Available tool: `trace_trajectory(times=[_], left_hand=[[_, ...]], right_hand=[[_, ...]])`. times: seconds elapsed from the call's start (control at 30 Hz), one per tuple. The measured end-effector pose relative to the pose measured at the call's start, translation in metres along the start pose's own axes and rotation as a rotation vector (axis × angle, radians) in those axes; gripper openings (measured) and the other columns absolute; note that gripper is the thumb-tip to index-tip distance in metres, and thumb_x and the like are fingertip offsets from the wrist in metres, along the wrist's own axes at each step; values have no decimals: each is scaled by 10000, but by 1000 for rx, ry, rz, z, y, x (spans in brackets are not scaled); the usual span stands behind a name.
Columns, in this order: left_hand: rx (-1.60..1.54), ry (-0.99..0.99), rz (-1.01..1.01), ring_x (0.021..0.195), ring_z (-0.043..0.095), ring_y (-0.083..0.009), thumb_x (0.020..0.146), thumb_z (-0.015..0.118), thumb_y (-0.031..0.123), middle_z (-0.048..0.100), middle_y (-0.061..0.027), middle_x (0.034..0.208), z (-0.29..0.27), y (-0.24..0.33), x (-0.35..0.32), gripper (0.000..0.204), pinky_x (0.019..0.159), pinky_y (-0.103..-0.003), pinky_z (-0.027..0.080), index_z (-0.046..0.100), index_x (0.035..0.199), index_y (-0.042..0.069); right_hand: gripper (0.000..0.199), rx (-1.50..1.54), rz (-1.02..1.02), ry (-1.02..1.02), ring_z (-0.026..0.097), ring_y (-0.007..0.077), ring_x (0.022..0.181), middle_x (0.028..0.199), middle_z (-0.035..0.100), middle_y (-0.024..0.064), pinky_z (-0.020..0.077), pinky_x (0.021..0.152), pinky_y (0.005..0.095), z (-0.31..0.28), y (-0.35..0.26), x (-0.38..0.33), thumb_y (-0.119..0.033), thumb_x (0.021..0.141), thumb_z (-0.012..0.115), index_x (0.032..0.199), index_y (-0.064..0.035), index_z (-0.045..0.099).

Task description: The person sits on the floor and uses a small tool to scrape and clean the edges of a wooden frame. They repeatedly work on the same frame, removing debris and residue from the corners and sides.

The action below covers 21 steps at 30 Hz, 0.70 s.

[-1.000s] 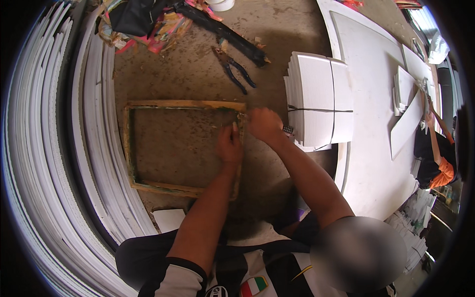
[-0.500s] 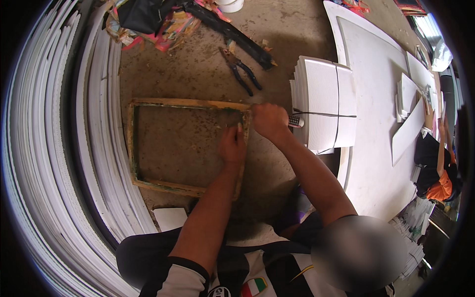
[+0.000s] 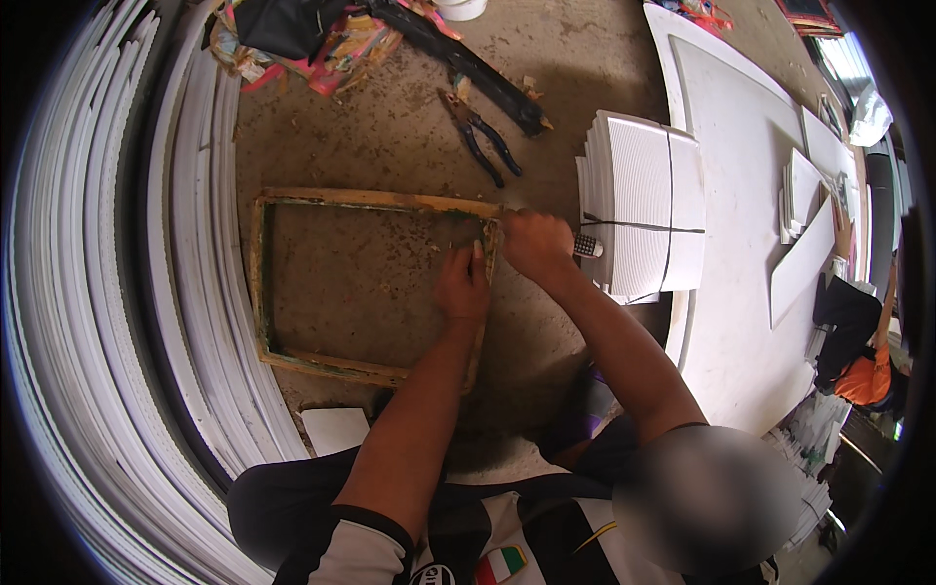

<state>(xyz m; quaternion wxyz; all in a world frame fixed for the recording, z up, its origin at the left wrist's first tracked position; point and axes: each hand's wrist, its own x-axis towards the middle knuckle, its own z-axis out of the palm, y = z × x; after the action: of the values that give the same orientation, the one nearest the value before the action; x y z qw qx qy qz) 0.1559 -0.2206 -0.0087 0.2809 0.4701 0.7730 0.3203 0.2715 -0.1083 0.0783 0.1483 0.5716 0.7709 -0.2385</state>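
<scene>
A rectangular wooden frame [image 3: 370, 200], worn and yellowish with green stains, lies on the floor in front of me. My left hand [image 3: 463, 283] is closed around its right side, near the upper right corner. My right hand [image 3: 536, 244] makes a fist at that corner. From it sticks out the dark, dotted handle [image 3: 587, 246] of a hand tool; its working end is hidden, so I cannot tell its kind. Beyond the frame lie pliers [image 3: 478, 132] with dark handles, their jaws pointing away from me.
Tall stacks of white sheets [image 3: 88, 292] line the left. A strapped bundle of white boards [image 3: 639, 205] stands at right, by a large white panel [image 3: 731, 195]. Farther off are a black bar [image 3: 458, 58], coloured scraps [image 3: 331, 68] and a person in orange [image 3: 863, 375].
My right hand has shifted slightly right along with the tool. The left hand keeps its hold on the frame. At far right, the other person has moved their arms.
</scene>
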Motion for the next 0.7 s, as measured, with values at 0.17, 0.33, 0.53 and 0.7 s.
trace_trajectory(times=[0.17, 0.33, 0.53, 0.7], left_hand=[[7, -36, -20, 862, 650, -342, 1060, 546, 344, 623, -102, 965, -1, 1, 1, 255, 735, -463, 519, 661, 1036, 117], [-22, -13, -7, 834, 638, -336, 1062, 544, 332, 613, -99, 952, 4, -3, -2, 250, 727, -453, 513, 652, 1022, 111], [-89, -9, 0, 825, 629, -334, 1061, 544, 317, 604, -102, 937, 3, 0, -3, 251, 717, -436, 506, 643, 1011, 92], [-107, 1, 7, 826, 629, -334, 1061, 543, 318, 604, -106, 937, 1, -1, -2, 262, 715, -438, 501, 638, 1000, 81]], right_hand=[[244, -50, -56, 5, 748, 370, 950, 1023, 745, 168, 603, 816, 488, 3, 4, 2, -203, 883, 596, 1016, -68, 750], [251, -47, -104, -45, 750, 387, 884, 928, 752, 179, 602, 801, 496, -6, 12, 16, -216, 861, 610, 975, -65, 775], [258, 42, -143, -11, 743, 387, 899, 931, 749, 198, 589, 813, 511, -6, 17, 18, -215, 858, 614, 1000, -73, 776], [279, 150, -123, -1, 735, 396, 888, 925, 741, 205, 579, 814, 523, 9, 13, 18, -264, 914, 610, 1003, -55, 773]])
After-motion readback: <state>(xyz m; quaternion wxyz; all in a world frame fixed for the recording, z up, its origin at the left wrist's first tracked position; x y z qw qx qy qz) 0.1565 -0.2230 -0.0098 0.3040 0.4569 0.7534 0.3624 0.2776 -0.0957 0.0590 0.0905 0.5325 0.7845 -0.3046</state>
